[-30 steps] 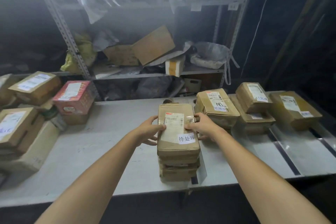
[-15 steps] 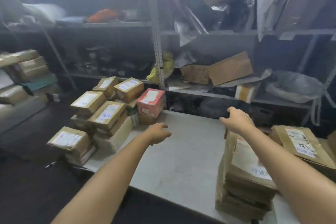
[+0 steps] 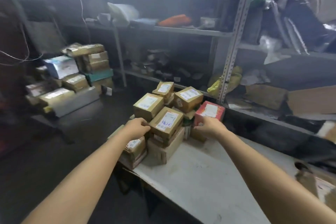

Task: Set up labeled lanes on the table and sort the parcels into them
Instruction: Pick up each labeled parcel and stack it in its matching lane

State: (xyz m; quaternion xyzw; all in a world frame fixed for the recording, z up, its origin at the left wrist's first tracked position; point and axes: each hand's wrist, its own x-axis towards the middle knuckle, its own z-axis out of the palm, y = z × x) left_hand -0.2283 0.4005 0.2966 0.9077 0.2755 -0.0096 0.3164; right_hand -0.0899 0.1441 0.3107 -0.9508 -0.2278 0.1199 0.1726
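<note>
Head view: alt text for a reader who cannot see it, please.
A left hand reaches the edge of a blue-inked parcel atop a pile of brown parcels on the table; the right hand reaches beside a red box. Cluttered shelves stand behind.

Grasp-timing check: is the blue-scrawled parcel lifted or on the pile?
On the pile: the parcel rests on boxes below; left hand at its edge, right hand apart.

Bare tabletop lies open between the parcel pile crowding the far corner and a blurred stack at the right edge. The pile sits packed tight, with a red box hard against it. Behind, an upright and cluttered shelves wall off the back.
</note>
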